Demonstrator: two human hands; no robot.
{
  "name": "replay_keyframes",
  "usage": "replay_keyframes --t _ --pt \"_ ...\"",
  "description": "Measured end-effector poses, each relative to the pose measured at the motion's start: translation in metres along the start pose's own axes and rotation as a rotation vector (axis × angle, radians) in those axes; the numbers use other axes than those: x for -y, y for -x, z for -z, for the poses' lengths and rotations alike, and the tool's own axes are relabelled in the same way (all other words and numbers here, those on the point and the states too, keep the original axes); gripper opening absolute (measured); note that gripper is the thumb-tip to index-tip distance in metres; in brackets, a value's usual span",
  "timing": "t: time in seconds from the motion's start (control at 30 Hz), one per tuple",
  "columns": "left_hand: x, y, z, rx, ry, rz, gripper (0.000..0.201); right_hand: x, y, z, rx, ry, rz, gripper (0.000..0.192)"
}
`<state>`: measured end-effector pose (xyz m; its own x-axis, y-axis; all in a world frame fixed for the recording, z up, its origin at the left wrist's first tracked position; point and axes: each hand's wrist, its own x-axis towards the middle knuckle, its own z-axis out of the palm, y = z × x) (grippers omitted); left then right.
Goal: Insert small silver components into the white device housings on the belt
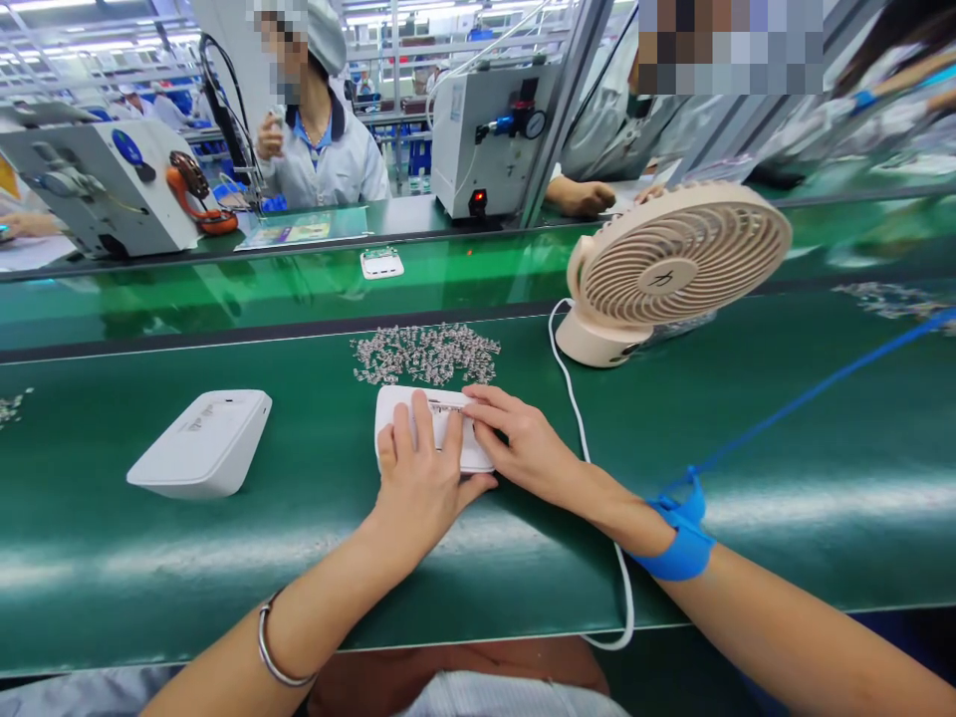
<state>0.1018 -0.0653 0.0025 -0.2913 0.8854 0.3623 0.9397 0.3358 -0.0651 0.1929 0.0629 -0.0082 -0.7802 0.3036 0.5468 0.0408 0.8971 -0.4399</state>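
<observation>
A white plastic case [382,410] with a narrow slot along its upper part lies on the green work surface in front of me. My left hand [419,478] steadies it, fingers spread over the top and the thumb along the near edge. At the case's right side is my right hand [527,443], its fingertips drawn together by the slot. Whatever those fingertips pinch is too small or hidden. Just beyond the case, small metal parts [425,354] lie in a loose pile. A second white case [205,443], wedge-shaped, rests to the left.
A beige fan [664,274] stands at the right, its white cable [579,408] running down beside my right forearm. A blue wrist strap [683,538] trails a cord rightward. Beyond the ledge, a white unit [381,264] sits on a green strip. Machines [485,139] and co-workers are opposite.
</observation>
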Motion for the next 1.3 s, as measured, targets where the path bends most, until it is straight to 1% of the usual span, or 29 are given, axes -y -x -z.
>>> replay_keyframes --t 0.1,0.17,0.23,0.33,0.43,0.5,0.57,0.63,0.7,0.8,0.87,0.93,1.0,1.03,1.1,1.17,1.23,1.3 --pt "-0.001 0.000 0.000 0.011 0.002 0.012 0.063 0.000 -0.003 0.004 0.085 0.077 0.071 0.031" --pt "-0.001 0.000 0.001 0.009 -0.001 0.009 0.062 -0.001 -0.006 0.006 0.096 0.048 0.062 0.029" --pt "-0.001 0.000 0.001 0.003 -0.016 0.001 0.062 -0.004 -0.008 0.005 0.044 -0.058 0.001 0.024" --pt "-0.002 0.000 0.002 0.002 -0.051 -0.008 0.062 -0.008 -0.011 -0.001 -0.060 -0.244 -0.166 0.015" --pt "-0.005 0.000 0.004 0.002 -0.092 -0.010 0.059 -0.012 -0.013 -0.010 -0.126 -0.327 -0.319 0.013" --pt "-0.006 -0.001 0.007 -0.005 -0.139 0.010 0.056 -0.016 -0.015 -0.014 -0.175 -0.323 -0.390 0.018" --pt "-0.002 -0.002 0.011 -0.006 -0.195 0.046 0.050 -0.021 -0.015 -0.014 -0.247 -0.282 -0.442 0.024" --pt "0.009 -0.005 0.017 0.035 -0.246 0.102 0.044 -0.027 -0.016 -0.012 -0.319 -0.212 -0.477 0.027" --pt "0.026 -0.009 0.023 0.117 -0.293 0.181 0.043 -0.034 -0.017 -0.008 -0.363 -0.150 -0.512 0.027" --pt "0.052 -0.015 0.027 0.230 -0.341 0.315 0.044 -0.040 -0.017 -0.005 -0.325 -0.117 -0.563 0.023" --pt "0.060 -0.018 0.027 0.261 -0.352 0.369 0.040 -0.041 -0.017 -0.005 -0.275 -0.086 -0.558 0.021" --pt "0.058 -0.018 0.026 0.232 -0.352 0.371 0.034 -0.040 -0.017 -0.006 -0.235 -0.037 -0.524 0.018" --pt "0.047 -0.017 0.024 0.174 -0.329 0.310 0.037 -0.039 -0.017 -0.007 -0.200 0.001 -0.492 0.016" --pt "0.041 -0.016 0.022 0.172 -0.296 0.260 0.040 -0.039 -0.017 -0.008 -0.183 0.013 -0.481 0.015" --pt "0.030 -0.015 0.020 0.250 -0.199 0.159 0.039 -0.040 -0.017 -0.008 -0.153 0.033 -0.467 0.013" --pt "0.024 -0.014 0.018 0.357 -0.105 0.100 0.035 -0.041 -0.017 -0.007 -0.131 0.051 -0.458 0.012" --pt "0.025 -0.016 0.016 0.397 -0.054 0.127 0.038 -0.042 -0.018 -0.007 -0.112 0.066 -0.456 0.012" --pt "0.031 -0.019 0.013 0.385 -0.034 0.222 0.043 -0.043 -0.019 -0.007 -0.096 0.076 -0.458 0.012"
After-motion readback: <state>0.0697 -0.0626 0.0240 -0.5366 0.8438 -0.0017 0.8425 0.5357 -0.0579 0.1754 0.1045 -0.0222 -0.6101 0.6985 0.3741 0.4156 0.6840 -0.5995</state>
